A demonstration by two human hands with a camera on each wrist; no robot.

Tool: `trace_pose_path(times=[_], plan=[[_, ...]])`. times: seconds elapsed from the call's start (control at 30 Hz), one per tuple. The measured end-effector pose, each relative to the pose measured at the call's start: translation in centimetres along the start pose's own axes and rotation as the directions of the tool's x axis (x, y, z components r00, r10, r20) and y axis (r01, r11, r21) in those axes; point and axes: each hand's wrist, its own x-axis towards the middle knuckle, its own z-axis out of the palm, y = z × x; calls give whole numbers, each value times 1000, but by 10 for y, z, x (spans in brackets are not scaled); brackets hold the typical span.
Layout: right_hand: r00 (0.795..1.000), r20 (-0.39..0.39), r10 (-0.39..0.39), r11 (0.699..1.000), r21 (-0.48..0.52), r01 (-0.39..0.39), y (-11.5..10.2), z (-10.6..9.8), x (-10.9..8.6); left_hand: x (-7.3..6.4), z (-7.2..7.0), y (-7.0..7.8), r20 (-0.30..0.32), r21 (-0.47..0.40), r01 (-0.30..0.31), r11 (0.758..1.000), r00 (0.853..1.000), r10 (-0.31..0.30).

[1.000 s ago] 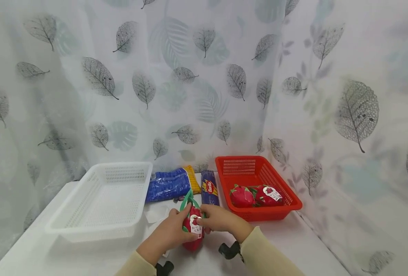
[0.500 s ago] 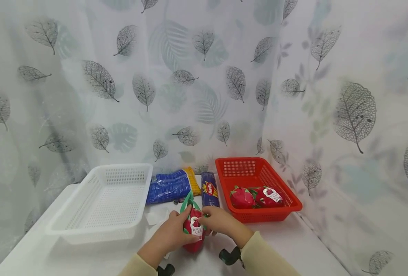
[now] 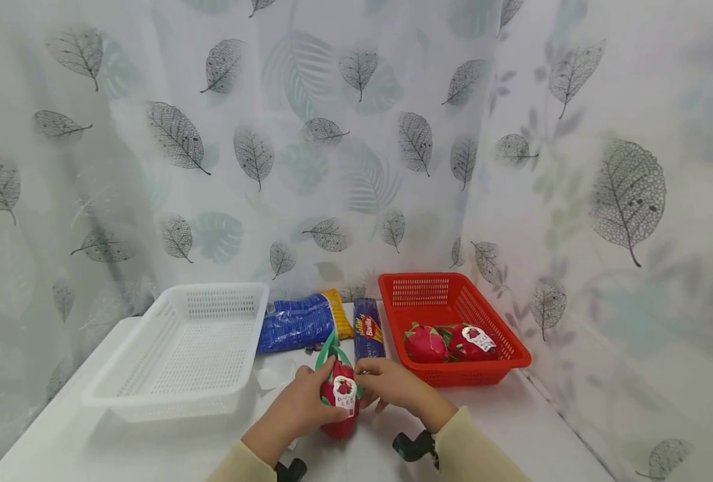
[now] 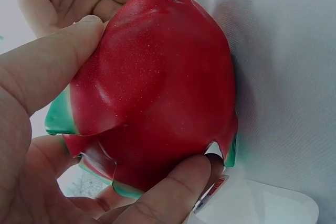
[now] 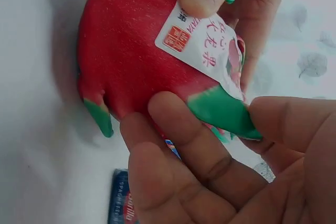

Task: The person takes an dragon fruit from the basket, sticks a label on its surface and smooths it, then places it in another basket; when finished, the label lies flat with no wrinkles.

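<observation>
A red dragon fruit (image 3: pixel 341 428) with green scale tips stands low over the white table, a white printed sticker (image 3: pixel 345 393) on its side. My left hand (image 3: pixel 298 407) grips it from the left, thumb along one side and fingers around the other. On the right, my right hand (image 3: pixel 400 388) touches the fruit; in the right wrist view its thumb (image 5: pixel 289 121) pinches a green scale (image 5: pixel 223 109), and its other fingers rest against the red skin. Part of the fruit's upper end is hidden by the hands.
At left stands a white plastic basket (image 3: pixel 112 396). A red basket (image 3: pixel 470 373) at right holds two more dragon fruits (image 3: pixel 426 343). Behind the hands lie a blue-and-yellow bag (image 3: pixel 298 323) and a blue spaghetti pack (image 3: pixel 368 328); white sticker paper (image 3: pixel 274 373) lies near the left hand.
My right thumb has come off the sticker, and the right hand has shifted slightly right to the fruit's edge. The left hand keeps its grip; the sticker's picture now shows fully.
</observation>
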Motion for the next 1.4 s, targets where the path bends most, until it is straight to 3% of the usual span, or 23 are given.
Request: trace_pose_path(times=[0.33, 0.6, 0.73, 0.9, 1.1, 1.27, 1.4], plan=[[999, -49, 12, 991, -132, -18, -4, 4, 5, 1, 1, -1, 3, -3, -2, 1000, 1000, 2], [993, -68, 99, 994, -45, -102, -7, 11, 14, 0, -2, -2, 6, -14, 21, 1000, 1000, -21], [990, -90, 113, 991, -55, -118, -6, 13, 12, 1, -1, -4, 13, -19, 14, 1000, 1000, -13], [984, -165, 72, 982, -161, -99, -9, 13, 3, 4, -1, -3, 5, -22, 0, 1000, 1000, 1], [968, -253, -10, 948, -311, -72, -15, 15, -9, 2, -3, -3, 11, -33, -1, 999, 1000, 2], [980, -172, -97, 910, -414, 18, -21, 22, -22, -5, -9, -9, 27, -56, -59, 997, 998, 61], [983, -104, -153, 894, -439, 93, -28, 26, -25, -16, -19, -13, -50, -40, -123, 992, 991, 121]])
